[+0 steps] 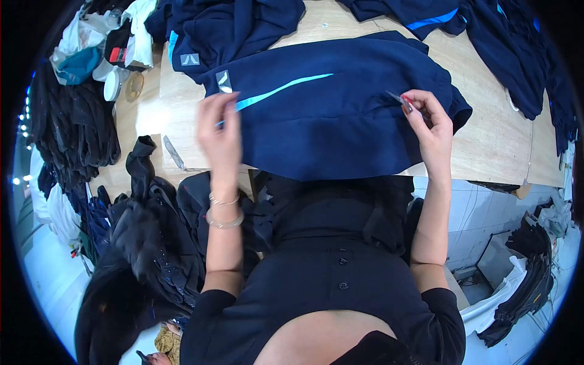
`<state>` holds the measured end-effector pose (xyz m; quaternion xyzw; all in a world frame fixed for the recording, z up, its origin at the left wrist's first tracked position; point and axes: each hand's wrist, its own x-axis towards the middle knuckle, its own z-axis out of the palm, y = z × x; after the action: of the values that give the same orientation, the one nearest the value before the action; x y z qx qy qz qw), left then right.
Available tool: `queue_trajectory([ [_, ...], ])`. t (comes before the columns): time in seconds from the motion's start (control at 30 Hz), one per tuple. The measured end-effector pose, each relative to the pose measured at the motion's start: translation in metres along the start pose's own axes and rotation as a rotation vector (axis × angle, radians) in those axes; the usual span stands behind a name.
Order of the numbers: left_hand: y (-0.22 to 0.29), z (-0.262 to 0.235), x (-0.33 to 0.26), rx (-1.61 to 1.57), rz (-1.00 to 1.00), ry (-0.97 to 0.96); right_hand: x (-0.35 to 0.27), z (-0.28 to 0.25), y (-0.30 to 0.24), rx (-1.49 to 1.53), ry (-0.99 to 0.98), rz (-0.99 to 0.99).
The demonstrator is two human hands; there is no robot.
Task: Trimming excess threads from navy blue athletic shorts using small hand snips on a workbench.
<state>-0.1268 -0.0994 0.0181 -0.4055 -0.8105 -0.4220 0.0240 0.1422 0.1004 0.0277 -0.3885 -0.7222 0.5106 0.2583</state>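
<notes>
A navy blue garment piece (328, 131) with a light blue tapering stripe (283, 89) lies across the table in front of me. A small dark square patch with a silver mark (224, 81) sits near its left end. Over that end is my left hand (219, 125), blurred by motion, its fingers bent near the stripe; whether they grip anything is unclear. My right hand (431, 121) is closed around small thread snips (395, 97), whose pointed metal tip shows above the cloth. The rest of the snips is hidden by the fingers.
More navy garments lie at the table's back (243, 27) and right (505, 61). A grey blade-like tool (173, 152) rests on the wooden table (188, 159) at left. Piled dark clothes (73, 115) and a white round container (112, 85) stand farther left; black fabric (152, 237) hangs below.
</notes>
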Motion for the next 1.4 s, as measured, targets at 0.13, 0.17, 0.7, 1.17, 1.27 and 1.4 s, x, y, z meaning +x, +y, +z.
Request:
queue_trajectory([
  [0.13,0.034,0.077,0.019,-0.103,0.385,-0.137,0.013,0.02,-0.012,0.11,0.044,-0.024],
  [0.17,0.038,0.09,0.023,-0.077,0.399,-0.176,0.014,0.023,-0.014,0.144,0.039,-0.026],
  [0.7,0.016,0.113,0.033,-0.157,0.183,-0.302,0.035,0.04,-0.021,-0.149,0.065,-0.155],
  [1.17,0.012,0.111,0.034,-0.227,0.174,-0.333,0.039,0.039,-0.013,-0.173,0.08,-0.137],
  [1.27,0.015,0.111,0.034,-0.356,0.037,-0.332,0.04,0.039,-0.014,-0.228,0.076,-0.15],
  [1.4,0.008,0.104,0.038,-0.442,-0.06,-0.32,0.04,0.038,-0.011,-0.215,0.11,-0.152],
])
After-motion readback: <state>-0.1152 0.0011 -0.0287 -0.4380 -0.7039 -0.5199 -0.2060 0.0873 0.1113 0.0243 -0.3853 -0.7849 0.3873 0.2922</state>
